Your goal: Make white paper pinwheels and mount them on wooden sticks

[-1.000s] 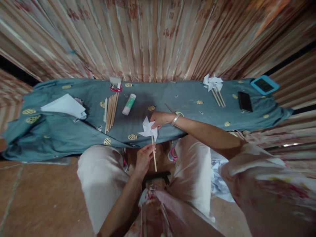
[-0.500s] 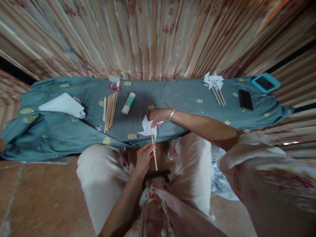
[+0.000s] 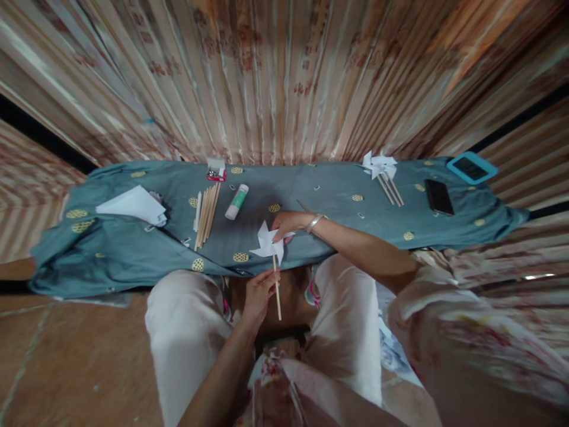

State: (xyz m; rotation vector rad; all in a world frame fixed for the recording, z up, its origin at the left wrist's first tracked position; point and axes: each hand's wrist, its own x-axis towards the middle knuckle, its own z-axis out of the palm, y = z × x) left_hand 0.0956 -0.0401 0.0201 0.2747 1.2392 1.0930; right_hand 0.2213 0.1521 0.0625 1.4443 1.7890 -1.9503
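Observation:
A white paper pinwheel (image 3: 265,242) on a thin wooden stick (image 3: 278,299) is between my hands, just above the front edge of the cloth-covered table. My left hand (image 3: 260,293) is closed, pinching the stick a little below the blades. From the right, my right hand (image 3: 287,225) grips the pinwheel's paper near its centre, with the fingers bent over the blades. A small dark dot shows at the pinwheel's middle. Behind my right wrist, the tip of a thin pointed object (image 3: 303,205) sticks out; its kind is hidden.
On the blue-green tablecloth (image 3: 329,225) lie folded white papers (image 3: 133,204), several wooden sticks (image 3: 207,216), a white pencil-like stick (image 3: 197,212), a glue stick (image 3: 237,202) and a small red box of metal pins (image 3: 216,171). Rightward are other pinwheels (image 3: 380,166), a black phone (image 3: 440,197) and a blue-framed device (image 3: 472,168).
The view has tilted up slightly, so the table sits lower in the picture. Both hands keep their hold on the pinwheel, with little visible movement.

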